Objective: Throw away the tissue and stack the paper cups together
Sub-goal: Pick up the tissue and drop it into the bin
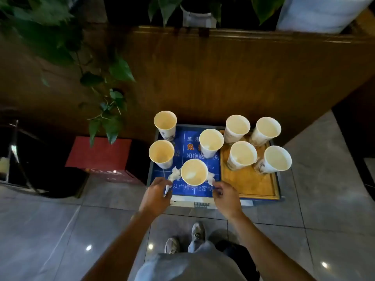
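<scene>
Tissue step first: my left hand (157, 192) pinches the tissue (174, 175) at the surface's near edge, right hand (224, 194) half-curled, grip unclear. Next, find a bin.

low worktop (205, 202) just beyond both hands, blue printed sheet (199, 190) and wooden tray (253, 185) lying on it, paper cups (211, 142) upright, crumpled tissue (174, 175) touching the left hand (157, 194)
</scene>
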### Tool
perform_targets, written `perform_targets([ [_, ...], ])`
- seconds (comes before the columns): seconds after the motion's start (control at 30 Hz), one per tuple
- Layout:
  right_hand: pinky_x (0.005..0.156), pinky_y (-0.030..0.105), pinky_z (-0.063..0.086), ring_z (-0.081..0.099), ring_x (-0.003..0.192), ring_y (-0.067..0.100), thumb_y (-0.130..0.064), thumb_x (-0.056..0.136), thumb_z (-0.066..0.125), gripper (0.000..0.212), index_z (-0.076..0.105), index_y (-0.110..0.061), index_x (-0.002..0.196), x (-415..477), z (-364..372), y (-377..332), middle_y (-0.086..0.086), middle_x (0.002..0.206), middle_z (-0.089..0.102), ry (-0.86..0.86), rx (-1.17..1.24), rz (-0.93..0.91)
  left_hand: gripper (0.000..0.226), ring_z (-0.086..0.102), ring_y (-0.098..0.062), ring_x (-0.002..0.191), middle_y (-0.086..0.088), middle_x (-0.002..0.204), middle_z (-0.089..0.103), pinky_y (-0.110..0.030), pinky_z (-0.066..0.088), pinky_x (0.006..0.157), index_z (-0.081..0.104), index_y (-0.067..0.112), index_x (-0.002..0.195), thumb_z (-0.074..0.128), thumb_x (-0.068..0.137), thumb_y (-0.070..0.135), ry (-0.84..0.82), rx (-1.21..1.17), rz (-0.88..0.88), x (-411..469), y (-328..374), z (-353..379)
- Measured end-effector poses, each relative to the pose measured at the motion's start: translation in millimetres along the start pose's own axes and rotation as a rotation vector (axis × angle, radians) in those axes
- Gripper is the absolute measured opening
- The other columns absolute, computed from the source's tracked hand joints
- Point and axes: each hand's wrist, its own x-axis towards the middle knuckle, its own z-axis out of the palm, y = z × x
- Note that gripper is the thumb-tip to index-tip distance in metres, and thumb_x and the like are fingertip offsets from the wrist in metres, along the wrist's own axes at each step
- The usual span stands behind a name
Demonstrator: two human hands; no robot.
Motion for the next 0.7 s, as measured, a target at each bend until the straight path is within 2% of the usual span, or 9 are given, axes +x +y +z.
perform_targets([
  [0.1, 0.085, 0.032, 0.057, 0.065, 0.100, 0.018, -0.009, 0.088, 0.065, 0.030, 0.065, -0.015, 0.118, 18, -7, -7, 0.003, 0.115, 0.068, 0.037, -0.100, -0.123, 0.040, 0.056, -0.025, 0.118, -0.003, 0.134, 0.056, -0.038, 0.053, 0.094, 0.061, 0.019, 0.123, 0.064, 0.084, 0.009, -0.030, 0.085, 0.070, 18, 8, 3],
  [0.2, 0.090, 0.029, 0.051, 0.062, 0.107, 0.023, -0.004, 0.082, 0.067, 0.039, 0.063, -0.013, 0.120, 35, -10, -14, 0.005, 0.119, 0.067, -0.029, -0.209, -0.238, 0.064, 0.037, -0.030, 0.136, 0.002, 0.154, 0.036, -0.051, 0.047, 0.103, 0.045, 0.027, 0.140, 0.061, 0.083, 0.002, -0.165, 0.202, 0.073, 32, 12, 6],
  [0.3, 0.103, 0.034, 0.048, 0.059, 0.120, 0.026, 0.000, 0.077, 0.066, 0.049, 0.064, -0.011, 0.125, 45, -10, -16, 0.007, 0.131, 0.063, -0.164, -0.317, -0.295, 0.085, 0.029, -0.031, 0.141, 0.005, 0.161, 0.022, -0.052, 0.046, 0.103, 0.025, 0.032, 0.150, 0.062, 0.081, -0.001, -0.278, 0.325, 0.093, 41, 9, 12],
  [0.4, 0.105, 0.035, 0.047, 0.058, 0.121, 0.024, -0.003, 0.081, 0.065, 0.047, 0.064, -0.016, 0.127, 47, -7, -14, 0.003, 0.134, 0.063, -0.235, -0.386, -0.282, 0.097, 0.029, -0.031, 0.140, 0.008, 0.162, 0.018, -0.051, 0.050, 0.099, 0.016, 0.032, 0.152, 0.061, 0.077, -0.009, -0.336, 0.359, 0.095, 42, 8, 19],
  [0.5, 0.104, 0.031, 0.047, 0.059, 0.119, 0.021, -0.004, 0.083, 0.067, 0.041, 0.067, -0.018, 0.121, 41, -2, -8, 0.002, 0.127, 0.066, -0.232, -0.435, -0.239, 0.091, 0.034, -0.031, 0.137, 0.003, 0.158, 0.028, -0.049, 0.045, 0.105, 0.023, 0.029, 0.150, 0.062, 0.077, -0.009, -0.341, 0.359, 0.084, 38, 7, 25],
  [0.6, 0.098, 0.029, 0.048, 0.061, 0.113, 0.019, -0.006, 0.083, 0.069, 0.032, 0.069, -0.020, 0.112, 31, 1, -1, 0.000, 0.120, 0.067, -0.212, -0.423, -0.149, 0.079, 0.045, -0.028, 0.130, -0.005, 0.144, 0.045, -0.040, 0.047, 0.103, 0.041, 0.025, 0.143, 0.065, 0.076, -0.008, -0.314, 0.336, 0.093, 37, 3, 24],
  [0.7, 0.088, 0.029, 0.049, 0.064, 0.103, 0.019, -0.010, 0.084, 0.067, 0.020, 0.067, -0.021, 0.101, 17, 2, 0, 0.001, 0.110, 0.070, -0.185, -0.370, -0.104, 0.054, 0.053, -0.026, 0.121, -0.007, 0.132, 0.057, -0.035, 0.048, 0.101, 0.057, 0.020, 0.130, 0.068, 0.081, 0.001, -0.324, 0.339, 0.126, 35, -2, 17],
])
